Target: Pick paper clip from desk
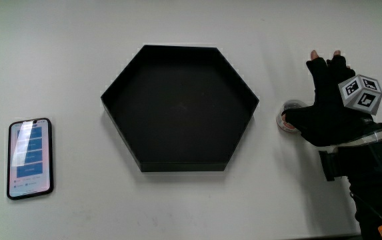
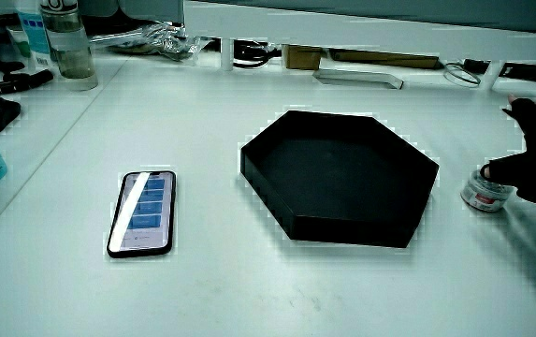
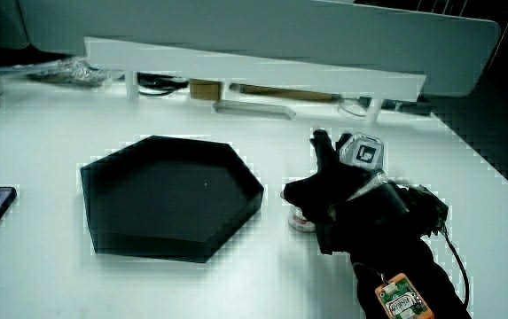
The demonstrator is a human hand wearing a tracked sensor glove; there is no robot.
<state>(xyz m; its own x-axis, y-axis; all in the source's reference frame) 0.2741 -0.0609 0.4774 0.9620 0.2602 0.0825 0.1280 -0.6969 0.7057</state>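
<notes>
Small round clear container (image 1: 288, 120) sits on white counter (image 1: 177, 207) beside black hexagonal tray (image 1: 177, 107), touching black-gloved grip (image 1: 327, 107); thumb on it, fingers extended. Side view shows container's red-marked base (image 3: 300, 221). No paper clip discernible.

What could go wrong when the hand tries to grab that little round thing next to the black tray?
1. The hand covers part of the small round thing, so the fingers may miss it or pinch only its edge.
2. It sits close to the tray, so a push could slide it against the tray's wall.
3. It looks more like a small roll than a paper clip, so the hand might be picking the wrong thing.
</notes>
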